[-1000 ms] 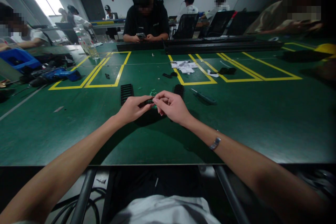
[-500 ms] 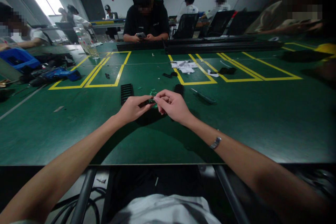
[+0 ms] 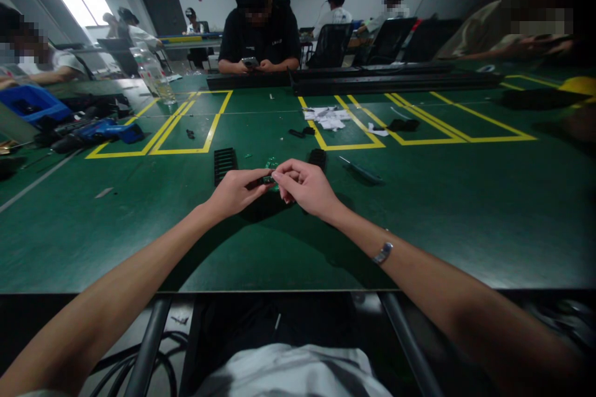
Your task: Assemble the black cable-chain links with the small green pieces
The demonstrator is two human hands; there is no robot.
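Between thumb and fingers, my left hand (image 3: 235, 191) grips a small dark part (image 3: 261, 181) with green bits on it; its kind is too small to make out. My right hand (image 3: 302, 185) is pinched at that part's right end, and whatever its fingertips hold is hidden. Just beyond the hands lie small green pieces (image 3: 271, 162) on the table. A black slotted rack (image 3: 224, 165) stands behind my left hand. Another black block (image 3: 318, 157), partly covered, sits behind my right hand.
To the right lies a screwdriver-like tool (image 3: 361, 171). White paper scraps (image 3: 327, 116) and long black bars (image 3: 395, 82) are farther back. At left are a blue power tool (image 3: 100, 131), a blue bin (image 3: 32, 105) and a plastic bottle (image 3: 156, 77). A person (image 3: 261, 31) sits opposite.
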